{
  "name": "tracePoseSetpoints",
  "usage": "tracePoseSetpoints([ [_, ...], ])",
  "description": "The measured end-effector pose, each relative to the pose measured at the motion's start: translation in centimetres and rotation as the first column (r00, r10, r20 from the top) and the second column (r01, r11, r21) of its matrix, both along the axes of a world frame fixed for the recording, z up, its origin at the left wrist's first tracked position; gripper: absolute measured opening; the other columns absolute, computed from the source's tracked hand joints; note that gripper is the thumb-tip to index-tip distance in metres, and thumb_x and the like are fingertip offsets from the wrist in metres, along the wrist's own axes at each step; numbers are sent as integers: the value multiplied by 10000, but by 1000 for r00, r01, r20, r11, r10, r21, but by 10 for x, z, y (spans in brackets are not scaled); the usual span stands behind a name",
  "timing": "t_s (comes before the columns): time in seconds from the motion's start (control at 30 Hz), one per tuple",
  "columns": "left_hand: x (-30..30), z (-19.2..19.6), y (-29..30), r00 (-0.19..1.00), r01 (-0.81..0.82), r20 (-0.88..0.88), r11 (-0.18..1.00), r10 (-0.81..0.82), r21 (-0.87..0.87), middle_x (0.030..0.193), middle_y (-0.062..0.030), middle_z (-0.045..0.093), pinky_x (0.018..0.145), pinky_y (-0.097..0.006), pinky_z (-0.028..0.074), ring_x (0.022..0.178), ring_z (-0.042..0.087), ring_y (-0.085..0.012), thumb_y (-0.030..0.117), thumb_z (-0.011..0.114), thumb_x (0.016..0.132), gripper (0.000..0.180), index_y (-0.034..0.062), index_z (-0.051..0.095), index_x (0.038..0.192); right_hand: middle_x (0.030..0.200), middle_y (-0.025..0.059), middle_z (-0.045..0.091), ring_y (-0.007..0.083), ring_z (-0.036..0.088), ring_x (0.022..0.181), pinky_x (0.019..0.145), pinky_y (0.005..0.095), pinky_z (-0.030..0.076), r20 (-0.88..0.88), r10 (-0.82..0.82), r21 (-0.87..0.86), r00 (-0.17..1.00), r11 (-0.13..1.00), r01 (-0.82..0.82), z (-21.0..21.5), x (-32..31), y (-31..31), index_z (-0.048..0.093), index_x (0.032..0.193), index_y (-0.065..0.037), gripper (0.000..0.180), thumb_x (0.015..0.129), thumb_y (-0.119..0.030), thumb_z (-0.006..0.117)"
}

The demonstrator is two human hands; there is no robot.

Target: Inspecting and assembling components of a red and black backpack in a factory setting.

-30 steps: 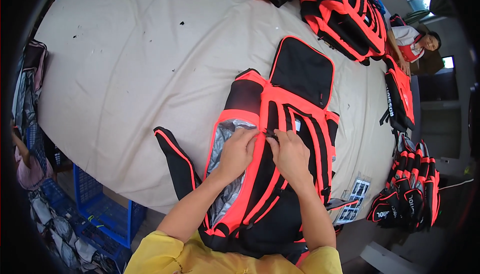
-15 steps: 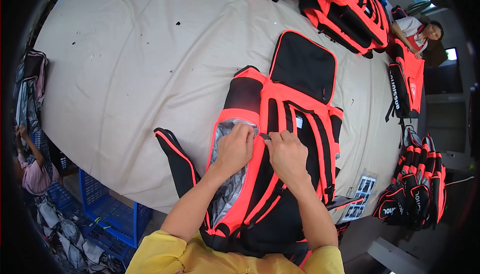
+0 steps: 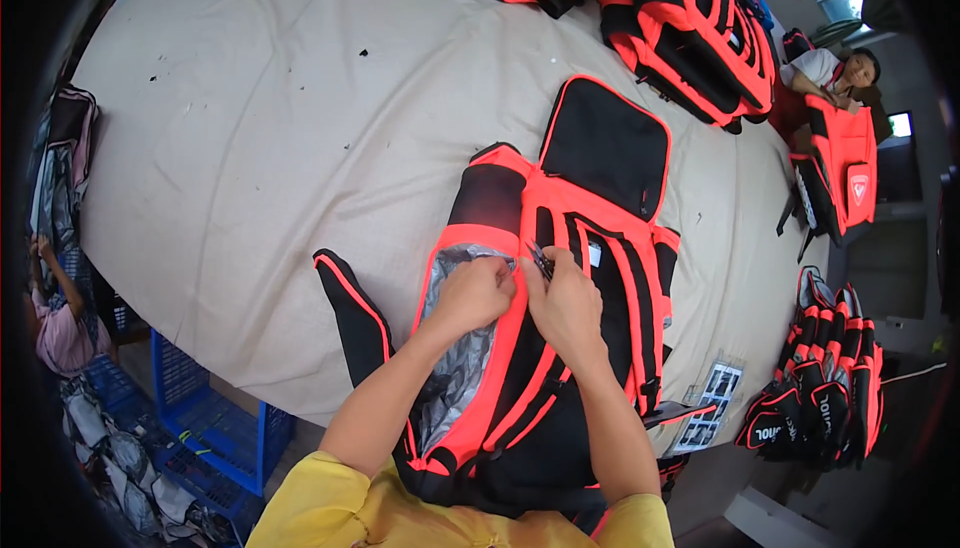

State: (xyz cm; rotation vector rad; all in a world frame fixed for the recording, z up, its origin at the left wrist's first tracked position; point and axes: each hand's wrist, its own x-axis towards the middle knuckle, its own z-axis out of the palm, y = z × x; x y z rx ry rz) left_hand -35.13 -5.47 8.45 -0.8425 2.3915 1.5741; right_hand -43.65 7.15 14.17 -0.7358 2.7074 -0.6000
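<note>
Backpack, black with bright orange-red trim, lies on the pale cloth-covered counter, right in front of the person. Top flap folded open, pointing away from the person. Side pocket on the left gapes, silver lining showing. Black strap with orange-red edging sticks out left onto the cloth. Shoulder straps face up; small white label between them.

Left hand: at the mouth of the silver-lined pocket, touching its inner edge; grip curled in, fingers bunched, cannot tell what they pinch. Right hand: just beside the left one, over the backpack; grip closed around a small dark tool, pointed end sticking out past the fingers, aimed away from the person. Exact tool type too small to tell.

Around: more black and orange-red bags piled at the far edge of the counter, picture sheet near its right edge, more bags bunched beyond that. Co-worker upper right, hands at the top of an upright orange-red bag. Second person in pink far left, near blue crates.
</note>
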Motion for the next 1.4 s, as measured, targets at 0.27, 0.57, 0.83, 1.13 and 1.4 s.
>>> tracePoseSetpoints([
  [0.27,23,-6,26,755,-417,17,461,655,783,753,30,622,550,-219,382,588,512,-53,150,623,1082,148,37,681,1006,1006,208,787,392,770,972,874,461,587,417,-78,-30,905,995,99,-24,-22,11,692,1230,9,423,977,-330,696],
  [0.57,26,-10,31,679,-338,56,245,732,909,777,43,608,530,-209,347,577,460,-26,165,645,1078,138,30,674,1087,911,138,721,320,715,827,731,417,559,-101,283,-121,954,948,-294,29,-17,15,755,1175,-37,317,987,-292,757],
  [0.83,24,-4,30,691,-347,41,281,722,895,808,50,612,536,-207,328,608,462,-10,165,640,1085,138,31,668,1100,776,64,651,255,660,733,621,410,515,-288,529,92,798,845,-527,38,-28,-4,804,1001,-99,210,922,-294,803],
  [1.13,27,-9,31,712,-353,24,329,702,876,824,43,621,560,-206,360,646,498,-19,136,619,1086,117,31,670,1089,781,64,665,258,677,746,640,394,544,-245,631,251,736,775,-580,47,-34,-18,785,930,-114,211,912,-324,797],
  [1.4,23,-13,41,690,-387,-43,418,723,822,886,29,653,637,-202,432,743,564,-19,120,616,1084,108,23,663,1089,787,67,686,259,715,776,650,410,556,-168,686,387,708,707,-592,55,-34,-29,778,901,-119,219,910,-338,792],
])
